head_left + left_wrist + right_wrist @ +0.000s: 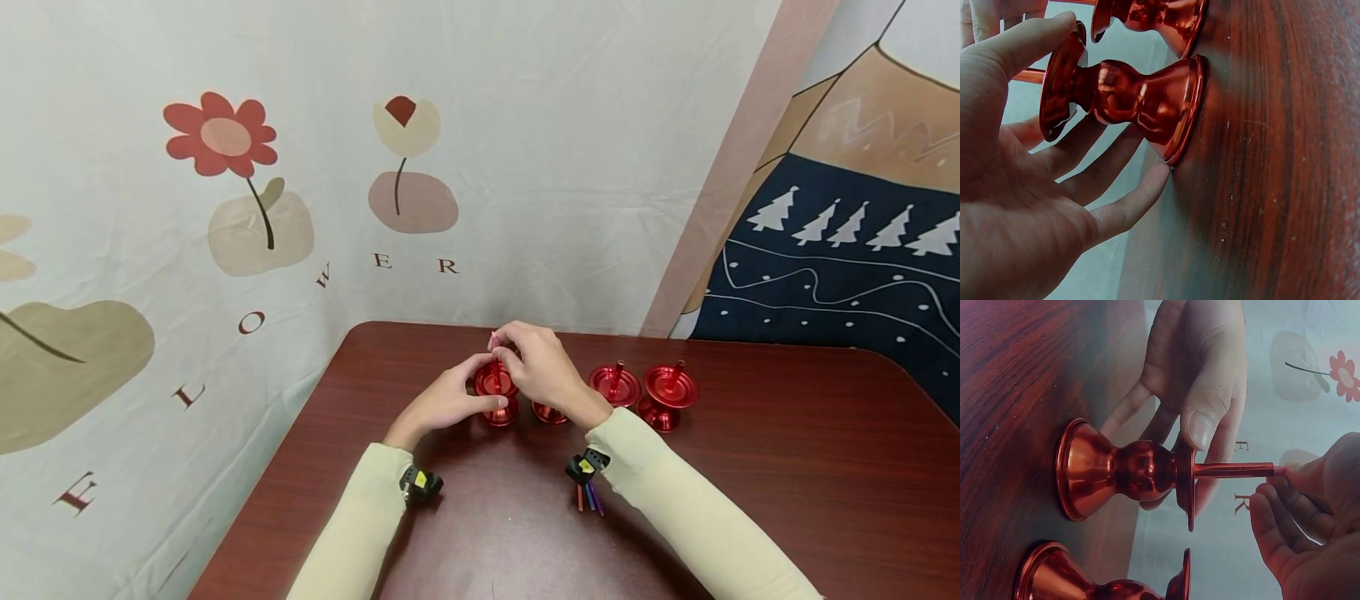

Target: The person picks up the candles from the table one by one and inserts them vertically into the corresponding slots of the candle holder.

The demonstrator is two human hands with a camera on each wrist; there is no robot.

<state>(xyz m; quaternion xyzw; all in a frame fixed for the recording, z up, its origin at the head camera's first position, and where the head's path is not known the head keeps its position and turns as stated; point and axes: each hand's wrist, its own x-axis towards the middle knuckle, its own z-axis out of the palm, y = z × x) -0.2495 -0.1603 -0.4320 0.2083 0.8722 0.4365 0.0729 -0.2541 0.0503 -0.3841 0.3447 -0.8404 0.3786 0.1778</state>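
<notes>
A shiny red metal candle holder (499,408), with a flared base, a dish and an upright tube, stands on the table at the left end of a row. My left hand (452,397) holds it from the left: in the left wrist view the thumb lies at the dish rim and the little fingertip reaches the base. My right hand (542,364) is above the holder and pinches a thin pink candle (1280,470) between thumb and forefinger. The candle's lower end is at the mouth of the tube (1235,470), in line with it; most of the candle is hidden by the fingers.
To the right stand three more red candle holders; the nearest (551,414) is partly hidden by my right hand, the others (615,385) (671,388) farther along. Several thin coloured candles (590,498) lie below my right wrist. A printed cloth (525,275) hangs behind the table's far edge.
</notes>
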